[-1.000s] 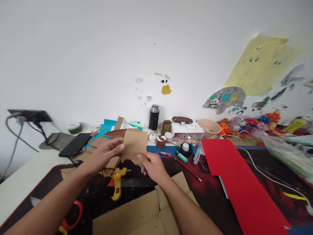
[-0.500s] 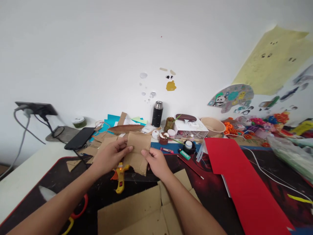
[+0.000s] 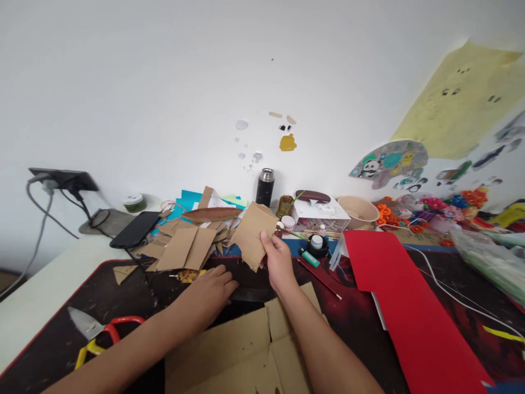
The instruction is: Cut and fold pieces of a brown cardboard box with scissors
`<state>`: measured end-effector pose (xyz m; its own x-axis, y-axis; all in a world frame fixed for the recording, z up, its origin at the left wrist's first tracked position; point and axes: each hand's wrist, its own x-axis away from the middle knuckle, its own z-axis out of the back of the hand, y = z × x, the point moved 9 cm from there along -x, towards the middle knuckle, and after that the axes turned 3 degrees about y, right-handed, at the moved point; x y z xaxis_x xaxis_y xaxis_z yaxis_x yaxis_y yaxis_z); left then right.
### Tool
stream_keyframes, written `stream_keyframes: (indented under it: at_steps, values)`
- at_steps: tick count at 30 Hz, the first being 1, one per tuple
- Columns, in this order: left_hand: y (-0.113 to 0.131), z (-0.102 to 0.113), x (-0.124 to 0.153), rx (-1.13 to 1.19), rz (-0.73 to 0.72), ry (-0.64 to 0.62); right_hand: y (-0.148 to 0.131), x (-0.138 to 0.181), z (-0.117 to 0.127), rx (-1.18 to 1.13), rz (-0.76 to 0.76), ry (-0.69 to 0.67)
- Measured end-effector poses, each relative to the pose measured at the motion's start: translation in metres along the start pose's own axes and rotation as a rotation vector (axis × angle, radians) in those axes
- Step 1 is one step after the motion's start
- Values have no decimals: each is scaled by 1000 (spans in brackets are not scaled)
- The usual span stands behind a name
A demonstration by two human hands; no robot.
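Observation:
My right hand (image 3: 279, 262) pinches a torn-edged piece of cardboard (image 3: 255, 232), thumb on its near face, and holds it tilted above the mat. My left hand (image 3: 215, 289) is lower down, its fingers curled over a yellow glue gun (image 3: 189, 276). Only the front part of the gun shows; the hand hides its handle. Below both hands lies a larger folded cardboard sheet (image 3: 221, 350). Scissors (image 3: 92, 331) with red and yellow handles rest left of my left forearm, partly covered by it.
Cardboard scraps (image 3: 180, 249) are piled behind my left hand, beside a black phone (image 3: 135, 230). A black flask (image 3: 266, 187), a tissue box (image 3: 322, 213) and a bowl (image 3: 357, 210) stand along the wall. Red card (image 3: 410, 306) covers the right side.
My left hand has let go of the cardboard piece and moved down onto the glue gun, whose nozzle now points left. My right hand has carried the piece right and tilted it.

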<state>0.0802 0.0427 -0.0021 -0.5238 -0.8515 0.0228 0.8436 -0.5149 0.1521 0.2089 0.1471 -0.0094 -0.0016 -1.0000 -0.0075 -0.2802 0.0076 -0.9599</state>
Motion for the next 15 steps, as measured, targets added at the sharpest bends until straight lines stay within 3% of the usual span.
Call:
stream_keyframes:
  at_steps: [9, 12, 15]
  values:
    - [20, 10, -34, 200, -40, 91, -9, 1, 1, 33, 43, 19]
    - [17, 22, -23, 271, -54, 154, -12, -1, 5, 37, 51, 38]
    - [-5, 25, 4, 168, 22, 166, -9, -1, 4, 31, 20, 34]
